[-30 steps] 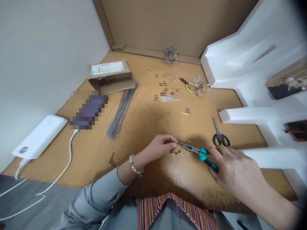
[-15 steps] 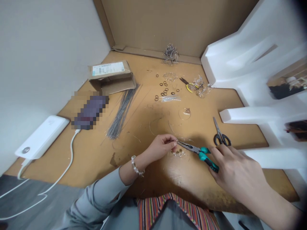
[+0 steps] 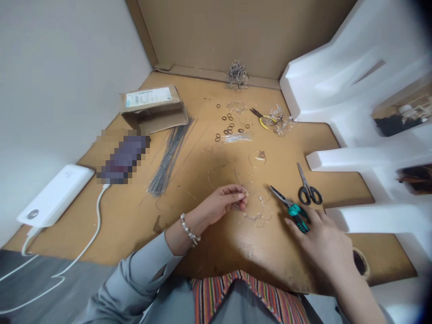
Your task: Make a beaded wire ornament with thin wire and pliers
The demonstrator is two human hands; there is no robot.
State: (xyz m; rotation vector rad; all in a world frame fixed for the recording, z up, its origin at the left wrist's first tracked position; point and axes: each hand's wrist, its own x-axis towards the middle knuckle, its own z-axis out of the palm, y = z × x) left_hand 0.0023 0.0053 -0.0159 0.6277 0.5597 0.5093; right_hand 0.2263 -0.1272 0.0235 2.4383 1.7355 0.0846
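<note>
My left hand [image 3: 229,200] is closed in a pinch on thin wire [image 3: 247,193], low over the middle of the table. Fine ends stick out past the fingertips; the piece's exact shape is too small to tell. My right hand [image 3: 319,238] has its thumb and fingers loosely around the green and black handles of long-nose pliers [image 3: 286,202]. Their jaws point up and left, apart from the wire. Between the hands lies a clear beaded wire piece [image 3: 256,216]. Black-handled scissors [image 3: 308,191] lie just beyond my right hand.
A bundle of grey wires [image 3: 168,166] lies by an open cardboard box [image 3: 153,108]. Several dark rings [image 3: 229,129], short wires [image 3: 236,138], yellow-handled pliers [image 3: 263,120] and wire tangles [image 3: 238,74] are farther back. White foam [image 3: 337,159] borders the right; a power bank [image 3: 56,193] stands left.
The long-nose pliers have come away from the wire at my left fingertips and moved right with my right hand, whose grip has loosened. My left hand keeps its pinch, shifted slightly up.
</note>
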